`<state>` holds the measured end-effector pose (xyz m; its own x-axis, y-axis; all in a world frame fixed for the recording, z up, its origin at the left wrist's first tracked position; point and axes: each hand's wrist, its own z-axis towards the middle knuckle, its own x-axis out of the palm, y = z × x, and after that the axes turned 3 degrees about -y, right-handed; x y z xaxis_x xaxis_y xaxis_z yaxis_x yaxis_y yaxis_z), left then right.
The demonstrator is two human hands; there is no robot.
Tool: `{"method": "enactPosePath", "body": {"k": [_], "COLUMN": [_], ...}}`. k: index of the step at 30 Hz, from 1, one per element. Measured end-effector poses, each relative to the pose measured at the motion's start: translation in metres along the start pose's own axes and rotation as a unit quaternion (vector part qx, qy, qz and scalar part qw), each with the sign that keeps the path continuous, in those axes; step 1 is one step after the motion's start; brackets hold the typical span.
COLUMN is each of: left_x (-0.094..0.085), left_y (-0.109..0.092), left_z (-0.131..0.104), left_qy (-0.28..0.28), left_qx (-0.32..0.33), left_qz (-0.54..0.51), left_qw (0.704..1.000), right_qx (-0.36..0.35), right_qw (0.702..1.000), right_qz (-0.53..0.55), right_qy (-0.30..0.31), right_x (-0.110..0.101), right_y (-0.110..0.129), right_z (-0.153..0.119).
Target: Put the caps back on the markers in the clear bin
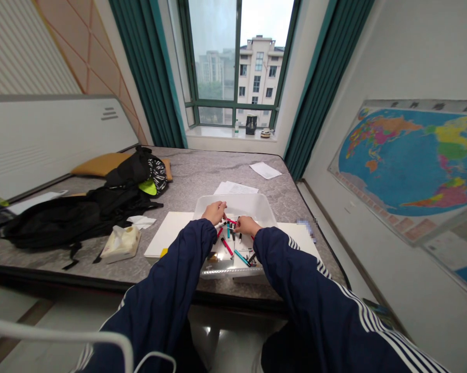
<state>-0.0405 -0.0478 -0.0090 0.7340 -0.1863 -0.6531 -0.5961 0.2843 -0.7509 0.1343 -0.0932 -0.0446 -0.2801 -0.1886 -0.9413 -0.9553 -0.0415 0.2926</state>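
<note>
Possibly risking a drop of the red pen (230,221), owing to a slipping fingertip grip, and thereby losing it among a teal pen (241,257), a second red pen (227,247) and darker ones lying loose in the clear plastic bin (237,200). Also risking a tipped bin, should a sleeve (181,272) be pressing its near rim close to the edge of the grey mattress (217,163). Hovering inside the bin with the left hand (214,212), fingers bent beside the red pen; not showing whether actually gripping. Apparently pinching the red pen with the right hand (248,226), fingers curled closed. Holding both hands slightly apart, above the bin's floor.
</note>
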Motion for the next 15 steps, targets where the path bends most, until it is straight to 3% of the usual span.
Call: {"method": "enactPosePath", "body": {"k": [3, 8, 15], "left_x": [-0.0017, -0.0018, -0.0011], "left_y": [-0.0020, -0.0029, -0.0017], "left_z": [-0.0008, -0.0025, -0.0012], "left_qy": [-0.022, -0.014, 0.003], "left_qx": [0.005, -0.001, -0.013], "left_qz": [-0.023, -0.015, -0.004], "left_qw": [0.999, 1.000, 1.000], "right_qx": [-0.005, -0.004, -0.003], "right_qw": [1.000, 1.000, 1.000], "right_qz": [-0.003, -0.004, -0.020], "right_qy": [0.005, -0.014, 0.009], "right_x": [0.0036, 0.0048, 0.0030], "right_y": [-0.0009, -0.0011, 0.0007], "right_z": [-0.0002, -0.0013, -0.0029]}}
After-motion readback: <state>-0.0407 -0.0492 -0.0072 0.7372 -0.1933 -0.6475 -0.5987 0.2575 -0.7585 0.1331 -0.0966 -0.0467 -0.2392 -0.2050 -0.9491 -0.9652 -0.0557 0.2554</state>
